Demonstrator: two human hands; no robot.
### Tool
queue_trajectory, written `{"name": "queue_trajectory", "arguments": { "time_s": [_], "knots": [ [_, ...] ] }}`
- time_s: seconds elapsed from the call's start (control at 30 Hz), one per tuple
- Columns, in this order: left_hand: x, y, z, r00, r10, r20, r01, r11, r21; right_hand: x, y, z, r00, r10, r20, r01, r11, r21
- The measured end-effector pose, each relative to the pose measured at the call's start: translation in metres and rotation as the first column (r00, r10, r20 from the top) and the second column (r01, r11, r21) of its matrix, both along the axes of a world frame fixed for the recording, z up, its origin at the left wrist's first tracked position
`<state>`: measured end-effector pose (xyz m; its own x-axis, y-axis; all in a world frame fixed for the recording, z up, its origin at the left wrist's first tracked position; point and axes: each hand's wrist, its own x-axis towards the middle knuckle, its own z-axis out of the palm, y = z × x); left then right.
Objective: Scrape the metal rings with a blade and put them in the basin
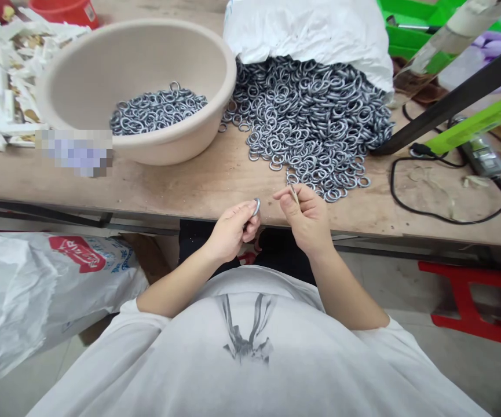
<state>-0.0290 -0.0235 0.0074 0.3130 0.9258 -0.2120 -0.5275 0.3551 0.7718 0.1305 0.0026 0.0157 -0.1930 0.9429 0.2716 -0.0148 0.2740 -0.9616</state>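
Between thumb and fingers, my left hand (236,229) pinches one grey metal ring (256,207) above the table's front edge. A short way to its right, my right hand (306,219) is closed on a thin, narrow strip-like tool (293,194), whose exact kind I cannot make out. Just beyond the right hand spreads a big heap of metal rings (320,127), spilling from the mouth of a white sack (311,29). At the left, a beige plastic basin (180,142) holds a smaller pile of such rings (158,111). The two hands are apart.
White scraps (4,87) lie at the far left beside a red container (65,11). A black slanted bar (454,95), a lime-green strip (480,121) and a black cable (432,217) occupy the right. Below are a white bag (37,284) and a red stool (471,301).
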Motion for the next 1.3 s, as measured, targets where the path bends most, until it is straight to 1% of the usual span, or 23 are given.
{"name": "queue_trajectory", "arguments": {
  "time_s": [0.1, 0.17, 0.2, 0.3, 0.43, 0.5, 0.57, 0.63, 0.67, 0.77, 0.83, 0.93, 1.1, 1.17, 1.23, 1.3],
  "knots": [
    [-0.005, 0.0, 0.001, 1.0, 0.011, 0.017, -0.011, 1.0, -0.009, 0.002, -0.006, -0.003, 0.993, 0.092, 0.081, -0.098, 0.992, 0.079],
    [-0.006, 0.0, 0.0, 1.0, 0.016, 0.023, -0.016, 1.0, -0.008, 0.001, -0.009, -0.006, 0.986, 0.107, 0.124, -0.12, 0.987, 0.109],
    [-0.005, 0.0, 0.0, 1.0, 0.014, 0.023, -0.014, 1.0, -0.006, 0.0, -0.01, -0.007, 0.987, 0.1, 0.129, -0.114, 0.988, 0.106],
    [-0.002, -0.002, -0.001, 1.0, 0.003, 0.024, -0.003, 1.0, 0.001, -0.007, -0.01, -0.007, 0.994, 0.087, 0.071, -0.09, 0.995, 0.037],
    [0.002, -0.005, 0.0, 1.0, 0.014, 0.025, -0.014, 1.0, -0.012, -0.016, -0.005, -0.004, 0.98, 0.192, 0.052, -0.188, 0.979, -0.076],
    [0.002, -0.006, 0.001, 1.0, 0.013, 0.025, -0.013, 1.0, -0.021, -0.018, -0.003, -0.004, 0.974, 0.222, 0.036, -0.217, 0.97, -0.107],
    [0.0, -0.006, 0.0, 1.0, 0.007, 0.029, -0.006, 1.0, -0.019, -0.017, -0.002, -0.005, 0.982, 0.182, 0.05, -0.178, 0.982, -0.069],
    [-0.003, -0.006, -0.001, 0.999, 0.008, 0.039, -0.008, 1.0, -0.013, -0.015, -0.004, -0.005, 0.984, 0.115, 0.134, -0.122, 0.991, 0.048],
    [-0.004, -0.005, -0.001, 0.999, 0.018, 0.045, -0.017, 1.0, -0.012, -0.013, -0.005, -0.006, 0.977, 0.084, 0.195, -0.11, 0.986, 0.123],
    [-0.007, -0.004, -0.003, 0.997, 0.069, 0.046, -0.068, 0.997, -0.034, -0.01, -0.009, -0.007, 0.932, 0.021, 0.361, -0.142, 0.939, 0.313],
    [-0.007, -0.004, -0.003, 0.994, 0.102, 0.036, -0.1, 0.994, -0.051, -0.009, -0.012, -0.007, 0.909, -0.008, 0.416, -0.158, 0.919, 0.362],
    [-0.006, -0.003, -0.004, 0.993, 0.111, 0.034, -0.109, 0.993, -0.054, -0.011, -0.014, -0.008, 0.895, -0.029, 0.446, -0.153, 0.918, 0.366],
    [-0.007, -0.004, -0.003, 0.996, 0.075, 0.049, -0.072, 0.996, -0.057, -0.013, -0.013, -0.011, 0.895, -0.032, 0.445, -0.156, 0.912, 0.378],
    [-0.008, -0.006, -0.001, 0.997, 0.057, 0.05, -0.054, 0.997, -0.06, -0.011, -0.009, -0.011, 0.889, -0.028, 0.458, -0.153, 0.923, 0.353],
    [-0.009, -0.009, 0.001, 0.999, 0.002, 0.045, -0.001, 1.0, -0.021, -0.007, -0.003, -0.011, 0.884, -0.06, 0.463, -0.092, 0.95, 0.299],
    [-0.009, -0.013, 0.002, 0.994, -0.094, 0.05, 0.093, 0.995, 0.038, -0.003, 0.003, -0.01, 0.887, -0.143, 0.44, 0.034, 0.969, 0.246]
  ]
}}
